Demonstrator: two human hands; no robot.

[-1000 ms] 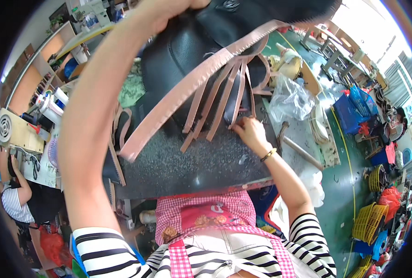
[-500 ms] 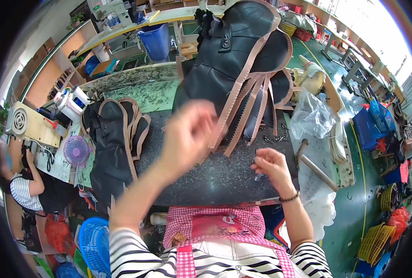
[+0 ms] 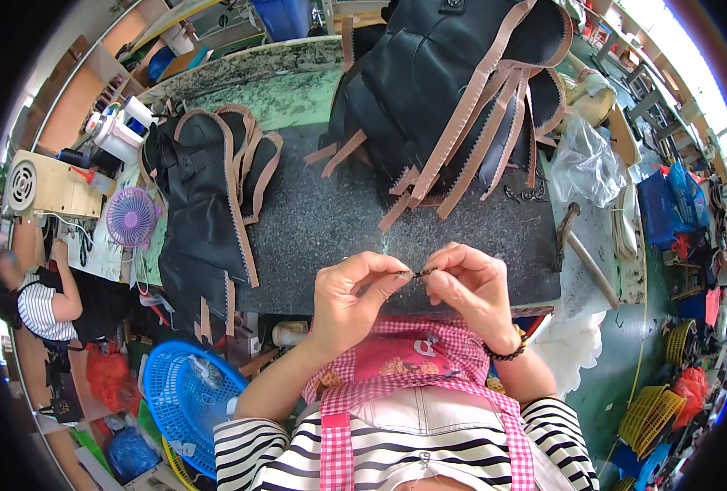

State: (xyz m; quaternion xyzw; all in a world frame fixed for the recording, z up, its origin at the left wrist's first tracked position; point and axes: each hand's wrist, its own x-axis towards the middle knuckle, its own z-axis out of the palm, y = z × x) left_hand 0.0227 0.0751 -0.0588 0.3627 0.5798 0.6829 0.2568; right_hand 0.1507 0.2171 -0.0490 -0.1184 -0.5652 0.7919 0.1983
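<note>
Close to my body, over the near edge of the dark speckled work slab (image 3: 331, 217), both hands meet fingertip to fingertip. My left hand (image 3: 354, 299) and my right hand (image 3: 471, 286) each pinch one end of a small dark metal piece (image 3: 417, 274); its exact kind is mostly hidden by the fingers. Beyond them lies a big stack of black leather boot uppers (image 3: 429, 82) with tan zigzag-cut edging strips. A smaller stack of similar uppers (image 3: 200, 196) rests at the left. Several dark curly metal ornaments (image 3: 527, 193) lie right of the big stack.
A hammer (image 3: 584, 258) lies at the slab's right, near a clear plastic bag (image 3: 586, 164). On the left stand a purple fan (image 3: 131, 217) and a beige machine (image 3: 53, 184); another person (image 3: 49, 307) sits beyond. A blue basket (image 3: 188, 401) is low left.
My left hand has come back from the big stack to meet my right hand, which moved slightly nearer me. Both now grip the small piece. The view has tilted down.
</note>
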